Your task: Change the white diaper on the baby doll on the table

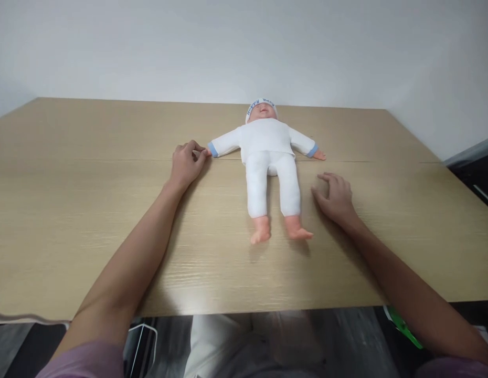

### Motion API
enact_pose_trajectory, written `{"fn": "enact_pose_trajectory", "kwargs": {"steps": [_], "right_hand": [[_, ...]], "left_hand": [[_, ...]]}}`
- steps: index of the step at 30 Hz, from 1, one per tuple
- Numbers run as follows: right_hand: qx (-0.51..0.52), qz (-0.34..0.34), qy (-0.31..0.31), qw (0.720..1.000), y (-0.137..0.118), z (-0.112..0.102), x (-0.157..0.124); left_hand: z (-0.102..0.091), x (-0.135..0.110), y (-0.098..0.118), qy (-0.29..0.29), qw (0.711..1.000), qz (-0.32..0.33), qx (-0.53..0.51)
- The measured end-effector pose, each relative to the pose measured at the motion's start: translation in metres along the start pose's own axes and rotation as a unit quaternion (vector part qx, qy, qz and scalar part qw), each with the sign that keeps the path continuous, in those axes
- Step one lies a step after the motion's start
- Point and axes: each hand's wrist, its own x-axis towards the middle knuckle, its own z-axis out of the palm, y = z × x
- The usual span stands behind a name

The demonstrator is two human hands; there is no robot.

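Note:
A baby doll (265, 139) lies on its back on the wooden table, its head toward the wall and its arms spread wide. It wears a white top and trousers with blue cuffs, and a white headband with blue lettering. My left hand (188, 161) pinches the doll's small hand, at the end of the outstretched arm on the left side. To the right of the doll's legs, my right hand (335, 195) rests over the table with fingers loosely curved and apart. Nothing is in it, and it does not touch the doll.
The wooden table (90, 210) reaches back to a pale wall (189, 47). A dark object (476, 173) stands beyond the right edge. Below the front edge, a green item (405, 328) shows beside my right forearm, and my light trousers (212, 341) are in view.

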Motion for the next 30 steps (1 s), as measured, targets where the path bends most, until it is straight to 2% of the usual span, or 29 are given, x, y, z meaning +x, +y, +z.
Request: {"fn": "enact_pose_trajectory", "kwargs": {"steps": [6, 11, 18, 23, 25, 27, 30], "right_hand": [[-0.007, -0.011, -0.021, 1.000, 0.005, -0.004, 0.001], [-0.007, -0.012, -0.025, 1.000, 0.006, -0.005, 0.003], [0.003, -0.007, -0.018, 1.000, 0.007, -0.002, 0.002], [0.007, -0.001, -0.018, 1.000, 0.006, 0.001, 0.002], [0.010, 0.013, -0.010, 1.000, 0.004, 0.002, 0.002], [0.018, 0.026, -0.001, 0.999, 0.001, 0.003, 0.001], [0.032, 0.036, 0.005, 0.999, -0.005, 0.004, -0.001]], "left_hand": [[-0.006, 0.009, 0.001, -0.030, 0.997, -0.061, -0.037], [-0.008, 0.007, 0.002, -0.034, 0.992, -0.084, -0.084], [0.001, 0.002, -0.004, -0.005, 0.986, -0.113, -0.125], [-0.001, -0.009, -0.004, 0.054, 0.987, -0.079, -0.129], [-0.004, -0.019, 0.007, 0.092, 0.989, -0.039, -0.110], [-0.008, -0.034, 0.033, 0.120, 0.986, -0.003, -0.119], [-0.024, -0.073, 0.104, 0.128, 0.966, 0.040, -0.219]]}}
